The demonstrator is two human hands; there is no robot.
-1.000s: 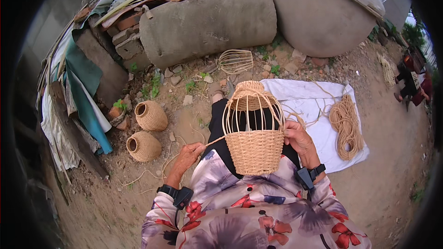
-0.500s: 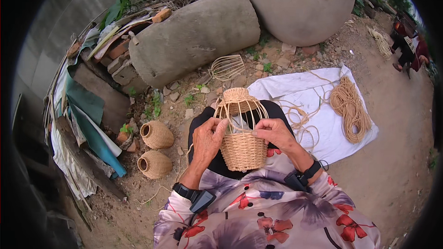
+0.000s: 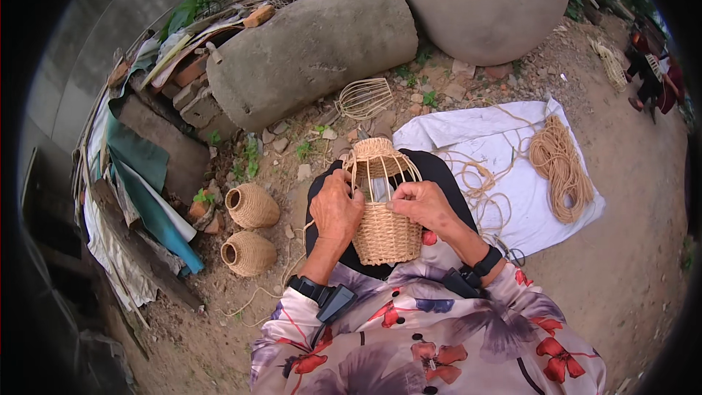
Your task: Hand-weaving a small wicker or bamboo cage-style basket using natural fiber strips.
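Note:
On my lap a partly woven straw-coloured basket (image 3: 387,234) sits upright. Its lower body and narrow collar (image 3: 373,149) are woven; bare upright stakes (image 3: 376,175) span the gap between. My left hand (image 3: 336,211) is closed round the basket's left side, at the stakes, its fingertips partly hidden. With thumb and forefinger, my right hand (image 3: 428,208) pinches the top edge of the lower weave near the front; whether a strand is in the pinch is too small to tell. A thin cord (image 3: 287,267) trails down beside my left wrist to the ground.
Two finished small woven jars (image 3: 252,206) lie on the dirt at left. A bare stake frame (image 3: 365,99) lies ahead. On a white sheet (image 3: 504,197) at right rests a coil of cord (image 3: 559,168). Concrete cylinders (image 3: 314,51) stand behind; another person (image 3: 653,77) is far right.
My right hand has slid left along the weave's edge, closer to the basket's front. My left hand has shifted slightly up its left side. The whole view has moved a little.

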